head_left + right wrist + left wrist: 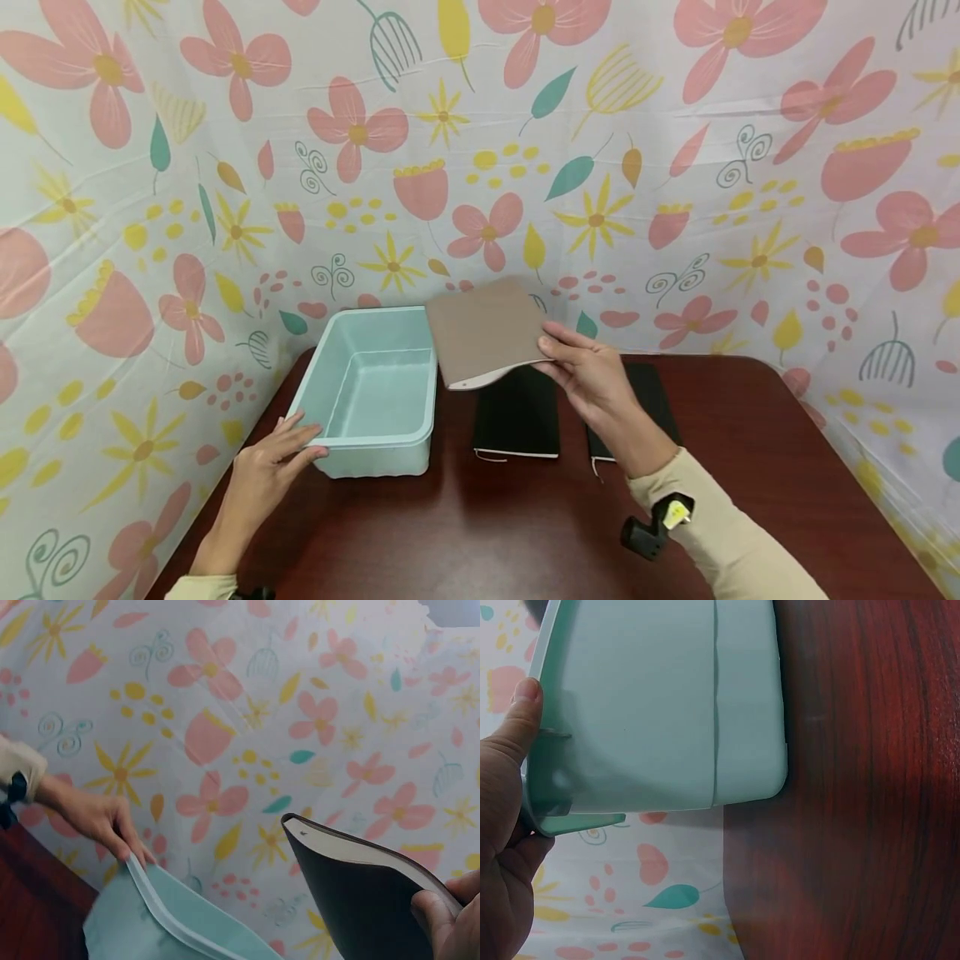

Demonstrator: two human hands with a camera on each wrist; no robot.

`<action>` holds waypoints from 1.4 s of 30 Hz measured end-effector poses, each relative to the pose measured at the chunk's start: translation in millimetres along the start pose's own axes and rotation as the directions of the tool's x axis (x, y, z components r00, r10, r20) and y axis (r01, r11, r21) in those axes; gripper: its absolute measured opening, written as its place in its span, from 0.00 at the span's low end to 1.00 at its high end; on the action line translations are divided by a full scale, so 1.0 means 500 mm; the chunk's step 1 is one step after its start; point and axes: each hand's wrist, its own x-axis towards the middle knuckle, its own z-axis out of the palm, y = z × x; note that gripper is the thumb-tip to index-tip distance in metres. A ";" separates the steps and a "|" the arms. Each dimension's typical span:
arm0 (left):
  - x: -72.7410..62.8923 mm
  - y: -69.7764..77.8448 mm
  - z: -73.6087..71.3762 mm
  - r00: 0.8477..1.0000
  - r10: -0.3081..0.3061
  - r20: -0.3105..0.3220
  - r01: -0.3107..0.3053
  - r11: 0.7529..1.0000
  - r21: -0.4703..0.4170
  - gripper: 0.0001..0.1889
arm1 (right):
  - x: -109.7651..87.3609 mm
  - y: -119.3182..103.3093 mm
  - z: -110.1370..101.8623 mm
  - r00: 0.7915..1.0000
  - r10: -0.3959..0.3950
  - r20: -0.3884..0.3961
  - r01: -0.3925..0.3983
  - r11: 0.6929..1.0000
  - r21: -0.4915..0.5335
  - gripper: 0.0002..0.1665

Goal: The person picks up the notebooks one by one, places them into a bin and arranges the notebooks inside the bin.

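A taupe soft-covered notebook (483, 329) is held up above the table, bowed a little along its page edge. My right hand (592, 375) pinches its right side, thumb on the upper cover. In the right wrist view the notebook (352, 896) shows its cream pages fanned into a curve near my right hand (454, 922). On the left, my left hand (266, 471) grips the near left corner of a pale green plastic bin (375, 458). The left wrist view has the left thumb (526, 705) against the bin's outer wall (637, 712). The bin's visible floor is bare.
A black notebook (517, 421) with a ribbon lies on the dark red-brown table (487, 533), partly under the raised one. Another black notebook (652, 396) lies to its right, partly hidden by my right hand. A flower-patterned curtain (480, 167) hangs behind and along both sides.
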 end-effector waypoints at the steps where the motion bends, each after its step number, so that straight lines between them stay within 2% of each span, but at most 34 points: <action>1: 0.000 0.001 0.000 1.000 -0.001 0.000 0.001 1.000 0.001 0.23 | 0.005 0.007 0.010 1.000 0.003 0.003 -0.003 1.000 -0.003 0.31; 11: 0.002 0.005 -0.001 1.000 0.016 -0.013 -0.016 1.000 0.000 0.24 | 0.044 0.065 0.094 0.999 0.028 0.030 -0.029 0.999 0.036 0.30; 21: -0.001 -0.002 0.002 1.000 0.021 -0.013 -0.021 1.000 -0.016 0.25 | 0.067 0.128 0.172 0.999 0.036 -0.003 -0.036 0.996 0.077 0.27; 31: 0.002 0.001 0.002 1.000 0.013 -0.012 -0.013 1.000 -0.018 0.24 | 0.075 0.191 0.212 0.997 0.077 -0.032 -0.072 0.989 0.130 0.26; 42: 0.000 0.000 0.003 1.000 0.015 -0.016 -0.015 1.000 -0.015 0.24 | 0.086 0.242 0.250 0.995 0.079 -0.057 -0.074 0.992 0.100 0.26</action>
